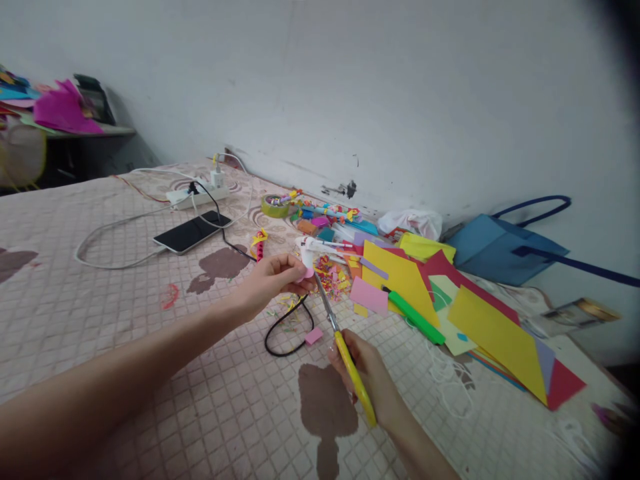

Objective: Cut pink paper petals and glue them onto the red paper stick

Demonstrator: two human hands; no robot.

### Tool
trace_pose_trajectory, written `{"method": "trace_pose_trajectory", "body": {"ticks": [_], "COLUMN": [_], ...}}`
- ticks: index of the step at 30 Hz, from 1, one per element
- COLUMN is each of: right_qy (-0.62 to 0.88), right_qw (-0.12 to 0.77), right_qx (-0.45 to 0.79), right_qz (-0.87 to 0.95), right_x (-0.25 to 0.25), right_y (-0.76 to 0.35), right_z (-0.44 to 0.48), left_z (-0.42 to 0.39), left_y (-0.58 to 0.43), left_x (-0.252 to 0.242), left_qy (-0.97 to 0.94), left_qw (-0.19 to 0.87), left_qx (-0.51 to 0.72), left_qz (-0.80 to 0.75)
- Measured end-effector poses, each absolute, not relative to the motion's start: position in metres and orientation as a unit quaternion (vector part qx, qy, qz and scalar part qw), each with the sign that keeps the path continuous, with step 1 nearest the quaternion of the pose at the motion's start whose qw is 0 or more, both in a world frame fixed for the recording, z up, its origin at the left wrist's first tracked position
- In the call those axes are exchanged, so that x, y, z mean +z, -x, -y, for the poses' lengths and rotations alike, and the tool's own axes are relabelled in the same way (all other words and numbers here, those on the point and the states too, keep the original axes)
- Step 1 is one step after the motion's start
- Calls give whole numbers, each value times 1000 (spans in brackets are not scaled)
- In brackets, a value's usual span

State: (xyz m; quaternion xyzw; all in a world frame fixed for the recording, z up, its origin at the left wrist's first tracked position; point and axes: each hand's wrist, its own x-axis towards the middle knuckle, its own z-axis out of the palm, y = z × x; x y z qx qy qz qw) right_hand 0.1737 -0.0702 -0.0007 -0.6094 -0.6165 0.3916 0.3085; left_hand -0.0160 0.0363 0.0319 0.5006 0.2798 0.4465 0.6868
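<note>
- Head view: the right hand [367, 367] has its fingers wrapped around the yellow handle of the scissors [356, 380], whose blades point away from the person.
- The left hand [280, 280] pinches a small pink paper piece [309, 273] between thumb and fingers, right at the scissors' tips; whether blade and paper touch, I cannot tell.
- Just left of the scissors' blades, a smaller pink scrap [313, 336] lies near a looped black cord [285, 352].
- Beyond the scissors' tips is a heap of multicoloured paper shreds [333, 277], with a roll of yellowish-green tape [275, 207] farther back.
- Right of the scissors lie a pink paper rectangle [369, 295], a green utility knife [417, 317] and overlapping yellow paper sheets [400, 280]; a blue bag [505, 247] with dark handles is farther off that way.
- Well left of the scissors, a dark-screened smartphone [193, 232] rests on the quilted cover [230, 400] near a white power strip [205, 195]; any marking on the strip is too small to read.
</note>
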Motion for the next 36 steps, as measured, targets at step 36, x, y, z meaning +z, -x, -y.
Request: {"method": "trace_pose_trajectory", "body": {"ticks": [36], "right_qy": [597], "right_qw": [326], "right_qx": [419], "right_qz": [601], "right_x": [-5], "right_y": [-175], "right_z": [70], "left_z": [-40], "left_y": [19], "left_x": [35], "left_qy": [-537], "left_qw": [676], "left_qx": [428], "left_qz": [-269]}}
